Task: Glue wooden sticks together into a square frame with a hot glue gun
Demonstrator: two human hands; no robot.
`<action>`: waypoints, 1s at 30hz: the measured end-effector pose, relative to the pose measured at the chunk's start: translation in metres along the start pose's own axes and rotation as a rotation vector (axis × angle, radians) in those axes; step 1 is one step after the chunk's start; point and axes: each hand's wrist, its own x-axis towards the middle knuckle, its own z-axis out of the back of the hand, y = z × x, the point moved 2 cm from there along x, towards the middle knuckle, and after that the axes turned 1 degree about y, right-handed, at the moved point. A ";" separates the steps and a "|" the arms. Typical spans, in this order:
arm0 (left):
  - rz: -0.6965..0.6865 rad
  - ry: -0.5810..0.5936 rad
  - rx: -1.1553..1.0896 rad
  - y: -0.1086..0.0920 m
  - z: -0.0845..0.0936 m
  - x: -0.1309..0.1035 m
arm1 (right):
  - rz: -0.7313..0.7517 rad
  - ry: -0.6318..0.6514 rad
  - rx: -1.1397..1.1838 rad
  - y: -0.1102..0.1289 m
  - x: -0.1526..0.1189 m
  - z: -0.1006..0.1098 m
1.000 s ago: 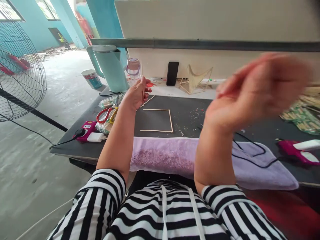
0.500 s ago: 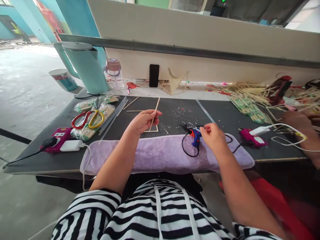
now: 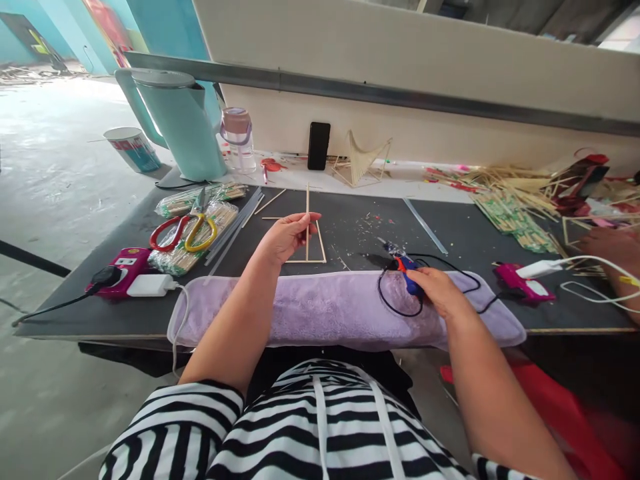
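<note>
My left hand [image 3: 289, 239] pinches a thin wooden stick [image 3: 307, 197] that points upright over the dark tabletop. Beneath that hand lies a frame of joined sticks [image 3: 321, 244], partly hidden by my fingers. On the right, my right hand [image 3: 438, 288] has its fingers closed around the handle of a blue hot glue gun [image 3: 412, 285] with an orange trigger. The glue gun's nozzle points away toward the back, and its black cable loops over a lilac towel [image 3: 330, 310] along the table's front edge.
Scissors [image 3: 201, 230] rest on packs of sticks [image 3: 220, 213] at left, near a pink power strip [image 3: 127, 270], a kettle [image 3: 183, 127] and a bottle [image 3: 240, 143]. A phone [image 3: 319, 145] and stick model [image 3: 363, 160] stand behind. Another person's hand [image 3: 607, 243] is far right.
My right hand has moved from beside the glue gun's nozzle down onto its handle. The stick in my left hand has turned from leaning to nearly upright. The view has shifted slightly.
</note>
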 end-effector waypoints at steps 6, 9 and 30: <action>0.001 -0.021 -0.039 0.001 -0.003 0.000 | 0.029 0.114 1.128 0.017 -0.015 0.014; -0.033 -0.050 -0.115 -0.004 0.001 0.001 | 0.189 0.236 1.349 0.051 -0.018 0.020; -0.435 -0.396 -0.527 -0.055 0.054 -0.017 | 0.621 0.589 1.269 0.126 -0.014 -0.050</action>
